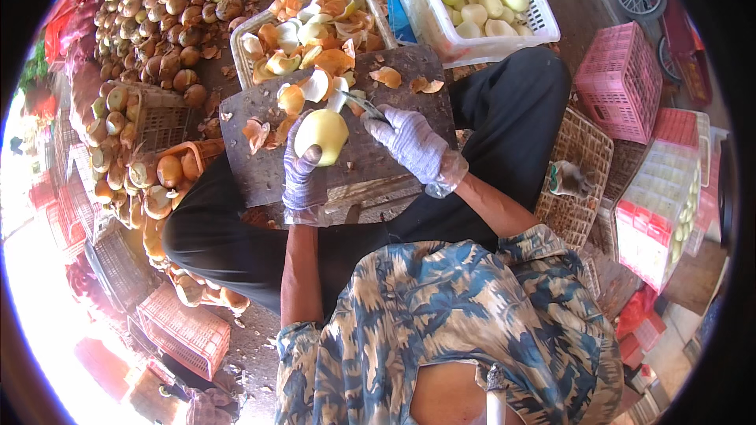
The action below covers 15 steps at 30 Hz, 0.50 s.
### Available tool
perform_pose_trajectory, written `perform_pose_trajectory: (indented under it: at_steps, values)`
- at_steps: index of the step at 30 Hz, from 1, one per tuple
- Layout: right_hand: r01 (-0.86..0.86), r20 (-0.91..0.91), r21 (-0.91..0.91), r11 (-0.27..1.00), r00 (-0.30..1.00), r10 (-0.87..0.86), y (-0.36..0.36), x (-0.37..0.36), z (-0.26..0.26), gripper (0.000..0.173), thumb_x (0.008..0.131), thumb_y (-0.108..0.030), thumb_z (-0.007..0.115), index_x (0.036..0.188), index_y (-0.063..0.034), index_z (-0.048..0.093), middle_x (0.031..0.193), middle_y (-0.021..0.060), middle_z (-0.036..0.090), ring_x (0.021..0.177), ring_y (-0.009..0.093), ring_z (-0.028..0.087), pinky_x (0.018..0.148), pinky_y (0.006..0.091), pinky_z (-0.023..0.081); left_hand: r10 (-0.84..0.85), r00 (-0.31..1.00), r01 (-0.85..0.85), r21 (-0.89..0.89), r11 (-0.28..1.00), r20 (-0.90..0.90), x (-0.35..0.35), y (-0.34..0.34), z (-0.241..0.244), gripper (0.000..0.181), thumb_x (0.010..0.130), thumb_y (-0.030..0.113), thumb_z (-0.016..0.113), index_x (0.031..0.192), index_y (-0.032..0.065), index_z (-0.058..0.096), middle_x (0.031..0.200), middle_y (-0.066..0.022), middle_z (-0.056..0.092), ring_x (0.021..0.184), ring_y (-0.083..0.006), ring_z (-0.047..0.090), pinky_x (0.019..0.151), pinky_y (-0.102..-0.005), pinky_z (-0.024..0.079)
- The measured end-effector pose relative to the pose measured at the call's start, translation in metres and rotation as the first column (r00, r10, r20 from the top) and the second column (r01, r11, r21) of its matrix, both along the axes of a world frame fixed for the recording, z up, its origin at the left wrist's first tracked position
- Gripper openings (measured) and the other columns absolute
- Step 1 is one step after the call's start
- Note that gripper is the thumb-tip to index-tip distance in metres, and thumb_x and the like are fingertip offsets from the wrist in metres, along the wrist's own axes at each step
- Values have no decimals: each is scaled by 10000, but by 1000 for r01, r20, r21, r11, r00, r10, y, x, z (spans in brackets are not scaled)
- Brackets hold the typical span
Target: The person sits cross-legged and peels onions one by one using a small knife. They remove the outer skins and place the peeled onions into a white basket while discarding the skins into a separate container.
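Observation:
My left hand point(304, 171), in a pale knit glove, holds a peeled, pale yellow onion point(322, 136) above a dark board point(366, 168) between my legs. In my gloved right hand point(413, 141) is a knife point(365, 105), its blade pointing to the upper left, just beside the onion. Loose onion skins point(256, 133) lie on the board. Beyond the board, a shallow plastic basket point(239, 65) is heaped with skins and peeled outer layers. A white crate point(466, 50) of peeled onions stands at the upper right of the board.
Unpeeled onions point(171, 12) are piled on the ground at upper left, and more lie beside my left knee. Pink crates point(617, 82) and a brown basket point(576, 177) holding a glove point(570, 179) stand on the right. Another pink crate point(183, 330) is at lower left.

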State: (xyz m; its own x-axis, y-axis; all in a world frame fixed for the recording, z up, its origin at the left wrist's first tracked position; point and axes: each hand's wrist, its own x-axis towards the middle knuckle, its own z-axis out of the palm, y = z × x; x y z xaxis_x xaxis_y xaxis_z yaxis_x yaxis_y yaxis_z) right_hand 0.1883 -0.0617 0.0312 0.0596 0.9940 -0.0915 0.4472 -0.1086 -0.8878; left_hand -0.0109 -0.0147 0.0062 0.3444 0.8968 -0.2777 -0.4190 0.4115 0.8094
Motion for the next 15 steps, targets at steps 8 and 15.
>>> perform_pose_trajectory:
  at_steps: [8, 15]
  values:
    - [-43, -511, -481, 876, 825, -241, -6, -5, 40, 276, 930, -227, 576, 1104, -17, 619, 833, 170, 679, 726, 284, 665, 638, 372, 499, -57, 971, 105, 199, 974, -232, 17, -7, 23, 1010, 542, 475, 909, 1319, 36, 437, 1212, -115, 553, 1102, -234, 564, 926, -367, 499]
    - [26, -47, 187, 982, 999, -18, -14, -14, -2, 260, 906, -208, 589, 1074, -11, 619, 925, 195, 669, 815, 331, 667, 694, 393, 531, -132, 991, 135, -96, 986, 31, 4, -9, 8, 911, 619, 380, 874, 1319, 10, 422, 1176, -137, 571, 1038, -261, 600, 889, -394, 527]
